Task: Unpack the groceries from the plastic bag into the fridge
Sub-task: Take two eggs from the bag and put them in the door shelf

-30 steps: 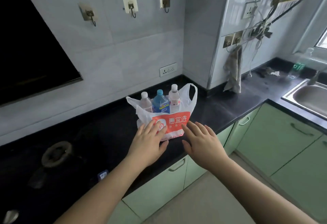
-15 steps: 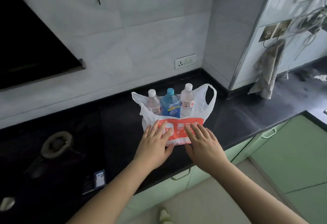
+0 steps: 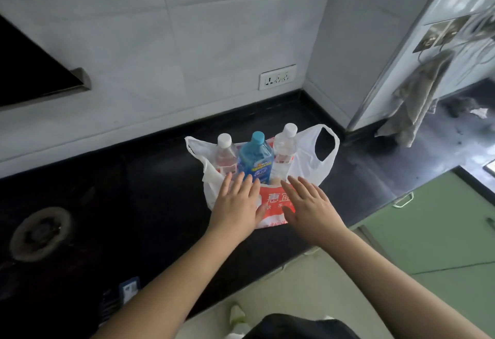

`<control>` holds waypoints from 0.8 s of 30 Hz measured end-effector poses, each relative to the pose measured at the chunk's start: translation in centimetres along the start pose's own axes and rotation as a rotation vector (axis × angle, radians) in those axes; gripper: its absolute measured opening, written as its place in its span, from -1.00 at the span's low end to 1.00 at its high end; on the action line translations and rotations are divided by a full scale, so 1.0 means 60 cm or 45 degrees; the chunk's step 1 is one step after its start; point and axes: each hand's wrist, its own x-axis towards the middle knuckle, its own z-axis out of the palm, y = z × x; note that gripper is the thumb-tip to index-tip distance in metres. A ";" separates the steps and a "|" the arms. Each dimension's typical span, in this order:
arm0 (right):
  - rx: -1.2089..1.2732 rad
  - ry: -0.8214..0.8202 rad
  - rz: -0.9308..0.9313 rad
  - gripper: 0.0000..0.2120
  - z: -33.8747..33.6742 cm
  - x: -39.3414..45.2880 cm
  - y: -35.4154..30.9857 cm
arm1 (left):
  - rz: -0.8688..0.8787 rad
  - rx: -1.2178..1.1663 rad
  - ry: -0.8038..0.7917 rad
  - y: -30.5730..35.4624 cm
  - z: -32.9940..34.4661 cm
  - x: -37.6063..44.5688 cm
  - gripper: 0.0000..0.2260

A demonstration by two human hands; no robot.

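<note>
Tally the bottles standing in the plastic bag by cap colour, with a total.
White-capped clear bottles: 2, the left one and the right one
Blue-capped blue bottle: 1
Total: 3 bottles showing in the plastic bag

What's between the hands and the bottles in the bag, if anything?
Only the plastic bag: its front panel rises in front of the lower bodies of the three bottles. The left hand and right hand lie open against that panel. The blue bottle and both clear bottles' tops stand exposed above the bag's open mouth.
</note>
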 end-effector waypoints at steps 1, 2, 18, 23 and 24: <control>0.003 0.018 -0.017 -0.38 0.002 0.006 0.001 | -0.004 0.014 -0.011 0.000 0.002 0.004 -0.43; -0.005 0.016 -0.044 -0.38 0.005 0.014 0.002 | -0.004 0.022 -0.017 0.000 0.004 0.007 -0.43; -0.065 -0.183 -0.484 -0.80 0.049 0.064 0.064 | -0.302 0.004 -0.185 0.039 0.048 0.000 -0.59; -0.014 -0.248 -0.510 -0.76 0.058 0.075 0.066 | -0.404 0.057 -0.276 0.034 0.066 0.005 -0.70; -0.009 -0.261 -0.514 -0.76 0.060 0.077 0.066 | -0.413 0.067 -0.293 0.032 0.067 0.006 -0.70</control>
